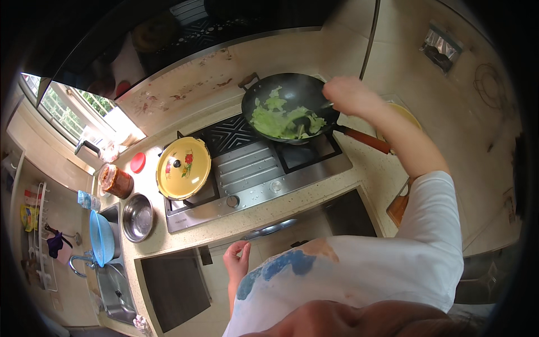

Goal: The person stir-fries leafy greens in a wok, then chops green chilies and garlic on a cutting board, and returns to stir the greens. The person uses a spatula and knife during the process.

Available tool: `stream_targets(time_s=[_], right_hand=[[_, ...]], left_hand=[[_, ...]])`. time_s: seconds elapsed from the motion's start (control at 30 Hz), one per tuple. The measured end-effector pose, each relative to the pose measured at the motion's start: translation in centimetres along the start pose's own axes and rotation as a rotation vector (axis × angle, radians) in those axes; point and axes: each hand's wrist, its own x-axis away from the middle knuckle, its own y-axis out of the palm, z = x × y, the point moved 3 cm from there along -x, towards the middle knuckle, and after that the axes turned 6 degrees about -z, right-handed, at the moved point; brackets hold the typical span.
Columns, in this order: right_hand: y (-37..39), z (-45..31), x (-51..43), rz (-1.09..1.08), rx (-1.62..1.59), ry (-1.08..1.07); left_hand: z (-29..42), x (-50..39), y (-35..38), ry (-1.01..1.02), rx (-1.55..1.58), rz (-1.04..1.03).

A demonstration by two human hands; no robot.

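Note:
My right hand is closed around the handle of a cooking utensil over the right side of a black wok. The utensil's dark head lies among light green leafy vegetables, partly hidden by them. One side handle of the wok is wooden; its long red-brown handle points to the lower right, under my forearm. Low in front of my body, my left hand hangs apart from the counter with loosely curled fingers and nothing visible in it.
A yellow enamel pot with a floral lid occupies the left burner of the gas stove. Left of it stand a steel bowl, a jar of red-brown sauce and a red lid. A blue basket rests at the sink.

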Motion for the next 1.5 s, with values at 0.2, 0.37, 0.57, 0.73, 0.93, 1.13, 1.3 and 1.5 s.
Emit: stream_targets(time_s=[0.2,0.37,0.57,0.73,0.93,1.13,1.3,1.5], right_hand=[[2.3,8.9,-5.6,-0.255,-0.155,0.347],[7.7,12.7,-8.7,-0.35,-0.355,0.486],[9.5,7.2,-8.3,0.034,-0.288,0.186],[3.9,7.3,-5.6,0.103,-0.235,0.09],[6.4,6.5,-10.6,0.221,-0.229,0.391],[4.7,2.5,-6.2,0.14,-0.356,-0.087],[-3.0,2.6,3.3,0.017,-0.238,-0.049],[-0.1,-0.2,1.7,-0.043,-0.06,0.004]], left_hand=[[0.1,0.5,-0.4,0.02,0.01,0.058],[-0.7,2.1,-0.6,-0.039,0.0,0.075],[-1.7,3.3,-1.0,-0.042,0.001,0.105],[-2.1,3.4,-1.2,-0.08,0.005,0.121],[-1.9,3.5,-0.9,-0.071,-0.002,0.089],[-1.9,3.6,-0.8,-0.09,-0.032,0.068],[-1.6,2.2,-0.5,-0.066,-0.012,0.035],[-0.8,0.5,0.1,0.034,-0.022,-0.015]])
